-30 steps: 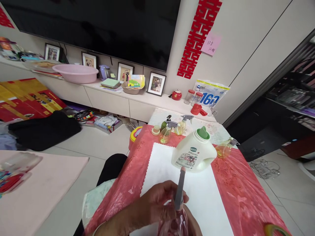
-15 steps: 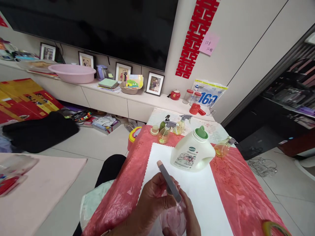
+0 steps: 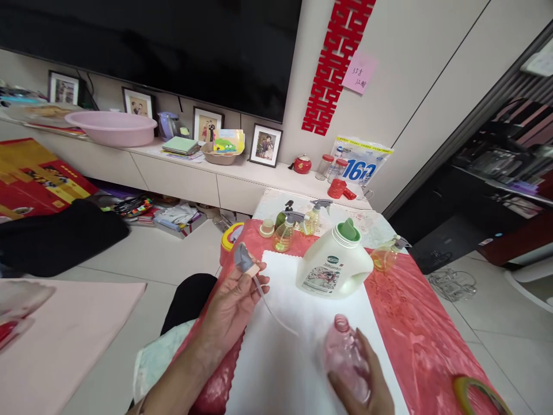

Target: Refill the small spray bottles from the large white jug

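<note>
My left hand (image 3: 235, 300) grips a grey and peach spray pump head (image 3: 247, 262), its thin clear dip tube (image 3: 276, 318) hanging toward the lower right. Around a clear pink bottle (image 3: 343, 351) my right hand (image 3: 367, 380) is closed; the bottle's threaded neck is uncovered and it stands above or on the white mat (image 3: 276, 369), which I cannot tell. Beyond the hands sits a large pale-green detergent jug (image 3: 332, 265) with its mouth open and a green spout inside. Spray bottles of yellowish liquid (image 3: 283, 237) stand behind it, and another spray bottle (image 3: 384, 259) is on its right.
A red plastic cover (image 3: 415, 323) lies over the table. A roll of tape (image 3: 475, 392) is at the near right. Beside the spray bottles sits a pale green cap (image 3: 266, 227). A low cabinet with a pink basin (image 3: 112, 128) runs along the wall.
The spray head has come off the pink bottle. My left hand has moved up and left with it, while my right hand has taken the bottle to the right.
</note>
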The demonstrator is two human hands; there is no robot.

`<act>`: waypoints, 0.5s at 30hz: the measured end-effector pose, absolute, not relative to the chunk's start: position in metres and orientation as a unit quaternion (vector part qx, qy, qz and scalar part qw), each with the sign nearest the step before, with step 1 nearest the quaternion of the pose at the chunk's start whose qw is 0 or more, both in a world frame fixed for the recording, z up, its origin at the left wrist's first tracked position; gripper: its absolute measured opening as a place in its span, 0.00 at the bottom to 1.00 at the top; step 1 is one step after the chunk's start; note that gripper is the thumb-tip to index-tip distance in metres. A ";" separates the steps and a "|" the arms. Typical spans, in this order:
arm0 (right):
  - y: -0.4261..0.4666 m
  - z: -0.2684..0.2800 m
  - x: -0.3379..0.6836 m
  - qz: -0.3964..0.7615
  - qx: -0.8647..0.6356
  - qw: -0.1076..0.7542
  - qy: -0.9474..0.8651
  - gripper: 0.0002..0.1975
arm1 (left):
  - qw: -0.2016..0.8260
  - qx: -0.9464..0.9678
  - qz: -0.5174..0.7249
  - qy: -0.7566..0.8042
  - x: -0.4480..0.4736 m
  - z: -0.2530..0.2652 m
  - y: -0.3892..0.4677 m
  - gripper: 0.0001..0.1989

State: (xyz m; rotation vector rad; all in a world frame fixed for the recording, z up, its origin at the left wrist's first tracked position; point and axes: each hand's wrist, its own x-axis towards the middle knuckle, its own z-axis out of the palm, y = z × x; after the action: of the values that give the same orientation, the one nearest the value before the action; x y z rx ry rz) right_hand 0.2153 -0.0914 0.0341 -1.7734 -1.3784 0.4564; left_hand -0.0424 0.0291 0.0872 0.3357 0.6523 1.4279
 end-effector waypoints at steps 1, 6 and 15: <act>-0.086 0.046 0.222 0.172 -0.715 0.420 -0.531 0.38 | 0.707 0.147 0.624 0.298 -0.040 0.075 0.030 0.23; -0.046 0.121 0.256 0.079 -0.740 0.404 -0.532 0.45 | 0.770 0.145 0.554 0.283 -0.024 0.014 0.024 0.26; 0.036 0.197 0.297 -0.264 -0.577 0.266 -0.726 0.34 | 0.807 0.156 0.511 0.251 -0.028 -0.023 0.017 0.22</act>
State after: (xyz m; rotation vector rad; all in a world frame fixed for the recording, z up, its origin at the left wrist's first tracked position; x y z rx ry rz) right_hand 0.2972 0.0363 0.1966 -1.5581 -1.9606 -0.7128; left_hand -0.0281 0.0172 -0.0226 0.3341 0.5371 1.0931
